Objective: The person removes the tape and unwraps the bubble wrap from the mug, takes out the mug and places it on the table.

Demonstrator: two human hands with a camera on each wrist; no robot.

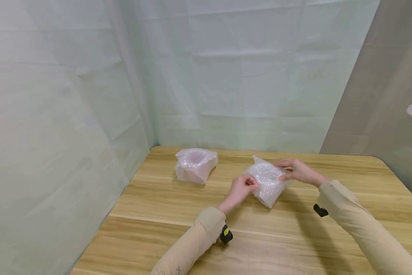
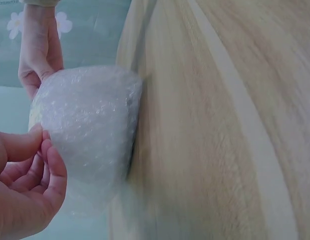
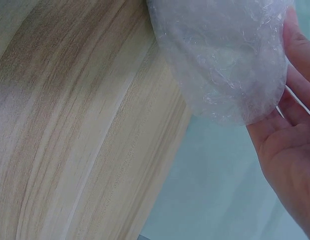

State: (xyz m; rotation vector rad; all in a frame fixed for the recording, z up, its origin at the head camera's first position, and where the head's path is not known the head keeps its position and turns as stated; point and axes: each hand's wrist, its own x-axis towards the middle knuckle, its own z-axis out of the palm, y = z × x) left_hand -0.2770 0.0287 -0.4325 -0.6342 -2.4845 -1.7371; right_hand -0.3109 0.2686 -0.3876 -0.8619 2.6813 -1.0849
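A bundle in clear bubble wrap (image 1: 269,186) sits on the wooden table, with one pointed corner of wrap sticking up at its back. What lies inside it is hidden by the wrap. At its near left side my left hand (image 1: 241,188) pinches the wrap between thumb and fingertips; the left wrist view shows this pinch on the bundle's (image 2: 90,120) edge. My right hand (image 1: 300,172) grips the far right side, thumb toward me and fingers behind. In the right wrist view, the right hand's (image 3: 289,135) fingers curl along the bundle's rounded end.
A second bubble-wrapped bundle (image 1: 195,166), with something pinkish inside, stands to the left near the table's back edge. Pale cloth curtains (image 1: 240,84) hang behind and along the left of the wooden table (image 1: 151,229). Each wrist carries a small black device (image 1: 226,235).
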